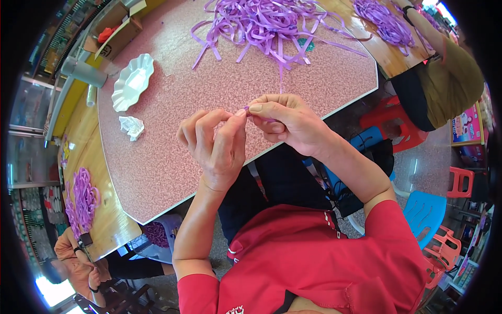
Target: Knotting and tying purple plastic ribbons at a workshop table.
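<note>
Both hands meet above the near part of a pink speckled table [172, 152]. My left hand [215, 141] pinches a small purple bit with thumb and forefinger, its other fingers loosely bent. My right hand [285, 120] is closed on the same purple ribbon [281, 81], its thumb tip against the left fingertips. From behind my right hand the ribbon runs up to a large tangled heap of purple ribbons [261, 23] at the far side. How the ribbon's end is folded or tied between the fingertips is too small to tell.
A white scalloped dish [133, 82] and a crumpled white tissue [132, 127] lie at the left, near a grey cup [83, 72] and a cardboard box [119, 31]. More ribbon piles [83, 201] lie on wooden tables. Other people sit at lower left and upper right. Stools [397, 125] stand at right.
</note>
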A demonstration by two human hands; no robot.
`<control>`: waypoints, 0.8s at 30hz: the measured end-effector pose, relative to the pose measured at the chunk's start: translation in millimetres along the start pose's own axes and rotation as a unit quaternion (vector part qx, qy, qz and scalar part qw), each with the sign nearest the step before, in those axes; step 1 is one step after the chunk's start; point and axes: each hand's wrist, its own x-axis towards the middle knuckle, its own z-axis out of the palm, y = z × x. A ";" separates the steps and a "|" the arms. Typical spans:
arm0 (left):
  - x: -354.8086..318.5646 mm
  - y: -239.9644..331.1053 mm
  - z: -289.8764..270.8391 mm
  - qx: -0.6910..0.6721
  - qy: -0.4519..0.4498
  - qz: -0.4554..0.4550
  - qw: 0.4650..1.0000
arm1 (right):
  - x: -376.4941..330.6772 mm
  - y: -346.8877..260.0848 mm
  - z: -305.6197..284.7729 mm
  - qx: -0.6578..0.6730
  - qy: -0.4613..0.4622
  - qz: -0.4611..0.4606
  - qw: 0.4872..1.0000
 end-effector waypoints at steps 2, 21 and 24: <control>-1.8 -1.8 1.9 0.013 0.003 -0.005 1.000 | 0.4 1.5 0.1 0.006 0.002 -0.001 1.000; -4.7 2.3 3.0 -0.206 -0.040 -0.179 0.961 | -3.2 -0.6 7.0 -0.156 0.072 -0.065 0.983; -2.6 0.8 2.3 -0.169 -0.040 -0.140 0.975 | -3.7 -1.9 5.3 -0.154 0.066 -0.061 0.984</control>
